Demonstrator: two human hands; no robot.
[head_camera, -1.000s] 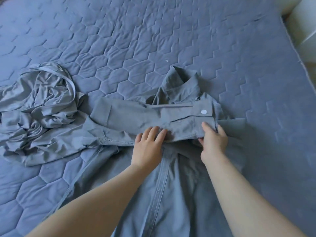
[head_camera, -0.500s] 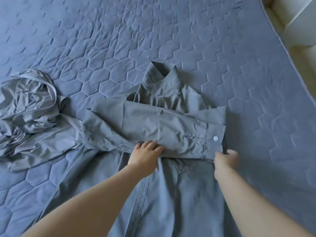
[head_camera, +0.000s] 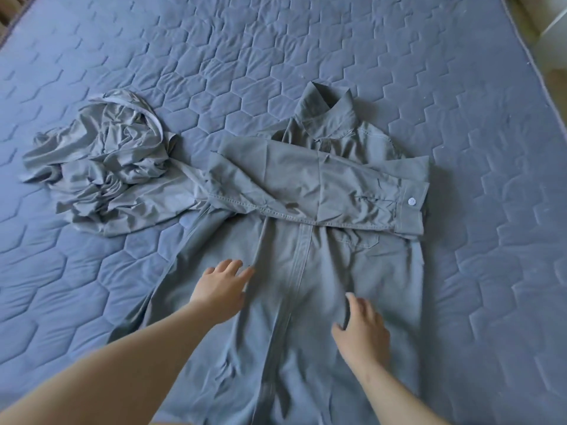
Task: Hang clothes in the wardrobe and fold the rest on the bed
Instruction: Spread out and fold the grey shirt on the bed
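Now the left hand (head_camera: pixel 222 289) and right hand (head_camera: pixel 360 329) rest loose-fingered, grasping nothing, on the grey shirt (head_camera: pixel 310 271) spread on the bed (head_camera: pixel 306 41). Its sleeve (head_camera: pixel 322 185) is folded across the chest; the body looks unfolded, and a crumpled garment (head_camera: pixel 104 167) beside it waits.

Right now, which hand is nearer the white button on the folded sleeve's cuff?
Right. The right hand is over the shirt front, below the cuff button and slightly left of it; the left hand is farther left, across the placket.
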